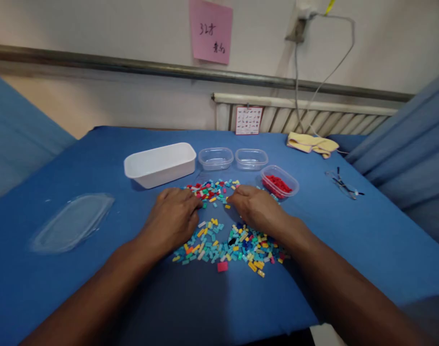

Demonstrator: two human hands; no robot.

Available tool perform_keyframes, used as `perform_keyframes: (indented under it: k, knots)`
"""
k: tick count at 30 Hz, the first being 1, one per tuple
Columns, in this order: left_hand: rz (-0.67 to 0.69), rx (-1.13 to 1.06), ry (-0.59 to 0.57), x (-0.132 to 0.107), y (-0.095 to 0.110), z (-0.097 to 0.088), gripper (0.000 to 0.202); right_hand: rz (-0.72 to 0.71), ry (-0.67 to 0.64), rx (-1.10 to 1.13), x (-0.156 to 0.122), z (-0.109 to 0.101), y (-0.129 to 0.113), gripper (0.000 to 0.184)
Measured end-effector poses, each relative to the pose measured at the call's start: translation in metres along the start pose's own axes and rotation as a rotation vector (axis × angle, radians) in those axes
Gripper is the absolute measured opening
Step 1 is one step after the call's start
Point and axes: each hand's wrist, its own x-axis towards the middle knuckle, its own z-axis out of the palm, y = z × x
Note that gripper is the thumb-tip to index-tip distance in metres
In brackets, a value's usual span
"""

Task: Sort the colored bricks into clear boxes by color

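Left hand (174, 211) and right hand (253, 204) curled, cannot tell if either pinches a brick | far bricks (210, 191) between the fingers, near bricks (241, 245) between the wrists | red bricks (277, 184) in tub (294, 190) beyond right hand | best judged: light fingertips, palms raised, wrists clear of loose bricks

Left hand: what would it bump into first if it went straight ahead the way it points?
The left hand would likely meet the far cluster of small colored bricks first, though it may already touch some.
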Motion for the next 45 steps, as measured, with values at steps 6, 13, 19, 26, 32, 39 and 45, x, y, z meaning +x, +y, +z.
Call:
perform_keyframes:
  k: [6,13,19,26,32,39,45]
  knots:
    - [0.034,-0.015,0.029,0.005,-0.005,0.002,0.021,-0.097,0.030,0.079,0.005,0.008,0.002,0.024]
    - [0.059,-0.044,0.081,0.012,-0.004,0.002,0.029,-0.085,-0.008,0.097,0.008,0.005,0.003,0.024]
    - [-0.143,-0.710,0.164,0.010,0.023,-0.005,0.030,-0.034,0.245,0.405,0.001,-0.007,-0.015,0.022]
    - [-0.422,-1.447,0.034,0.007,0.049,0.009,0.033,0.050,0.342,0.759,-0.011,0.000,-0.031,0.007]
    - [-0.432,-1.543,0.027,0.006,0.049,0.008,0.032,-0.018,0.381,0.687,-0.016,0.004,-0.027,0.011]
    - [-0.321,-1.300,0.090,0.000,0.047,0.005,0.024,-0.128,0.413,0.595,-0.020,-0.008,-0.030,0.022]
    - [-0.101,-0.636,0.384,-0.005,0.009,-0.002,0.019,0.127,0.638,0.341,-0.041,-0.034,0.014,0.018]
